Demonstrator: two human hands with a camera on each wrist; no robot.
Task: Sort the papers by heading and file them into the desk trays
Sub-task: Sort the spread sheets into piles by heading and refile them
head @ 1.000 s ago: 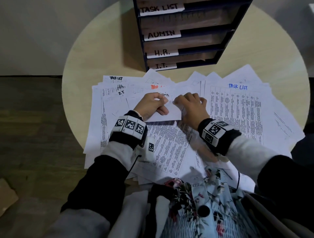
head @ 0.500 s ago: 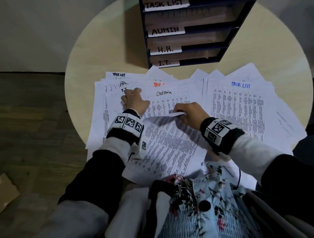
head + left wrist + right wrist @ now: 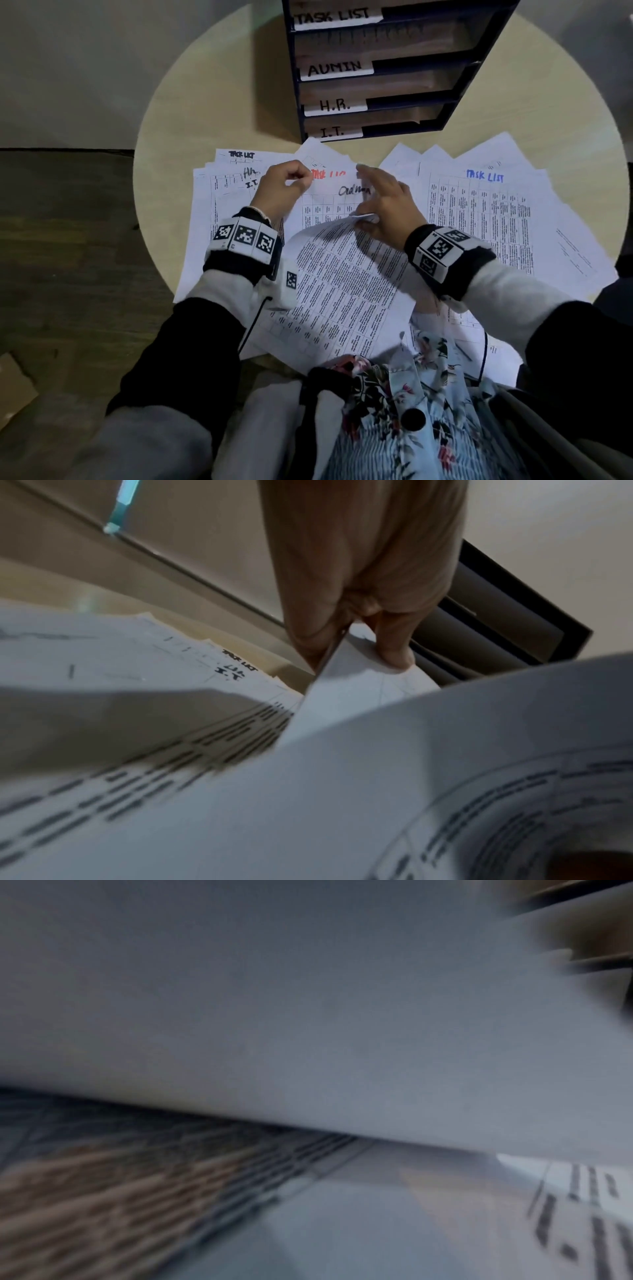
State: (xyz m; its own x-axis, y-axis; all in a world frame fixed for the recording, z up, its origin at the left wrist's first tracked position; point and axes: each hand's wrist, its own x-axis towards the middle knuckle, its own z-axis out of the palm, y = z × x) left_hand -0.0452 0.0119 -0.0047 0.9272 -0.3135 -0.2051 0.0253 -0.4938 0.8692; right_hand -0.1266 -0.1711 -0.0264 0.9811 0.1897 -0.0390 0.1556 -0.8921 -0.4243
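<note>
White printed papers (image 3: 342, 291) lie fanned over the round table (image 3: 212, 113), with handwritten headings. My left hand (image 3: 306, 179) pinches the upper left corner of a sheet beside the red TASK LIST heading (image 3: 329, 174). The left wrist view shows my left hand (image 3: 359, 653) pinching that raised corner (image 3: 359, 691). My right hand (image 3: 370, 178) stretches its blurred fingers over the "Admin" heading (image 3: 354, 190). A curled sheet edge (image 3: 363, 217) lies under its palm. The right wrist view shows only blurred paper (image 3: 308, 1015). The dark tray rack (image 3: 455, 78) stands behind, labelled TASK LIST, ADMIN, H.R., I.T.
A sheet with a blue TASK LIST heading (image 3: 484, 205) covers the table's right side. At the left are sheets marked H.R. and I.T. (image 3: 251, 183). Dark wooden floor with a cardboard piece (image 3: 13, 387) lies beyond the left rim. Papers overhang the near edge.
My left hand moved up and right from the I.T. sheet and pinched a sheet corner. My right hand left the lower sheet's edge and stretched its fingers forward.
</note>
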